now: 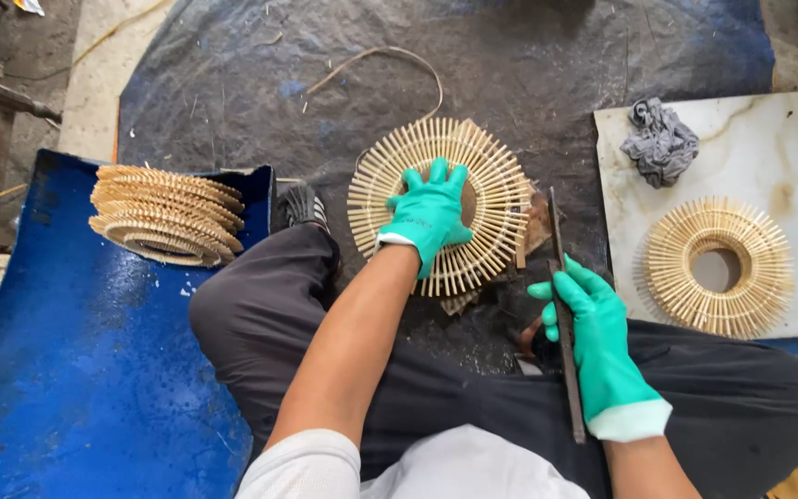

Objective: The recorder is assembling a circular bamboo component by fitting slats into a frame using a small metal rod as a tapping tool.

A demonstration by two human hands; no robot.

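Note:
A round ring of pale bamboo sticks (496,189) lies on a dark tarp in front of me. My left hand (429,214), in a green glove, presses flat on the ring's middle. My right hand (588,323), also green-gloved, grips a long dark flat metal blade (558,240) that stands roughly upright just right of the ring. A small wooden block (538,226) sits under the ring's right edge. My crossed legs in dark trousers fill the near part of the view.
A stack of several finished bamboo rings (166,214) rests on a blue sheet (94,370) at left. Another ring (718,266) and a grey rag (659,141) lie on a white marble slab (787,148) at right. A thin curved strip (390,57) lies beyond.

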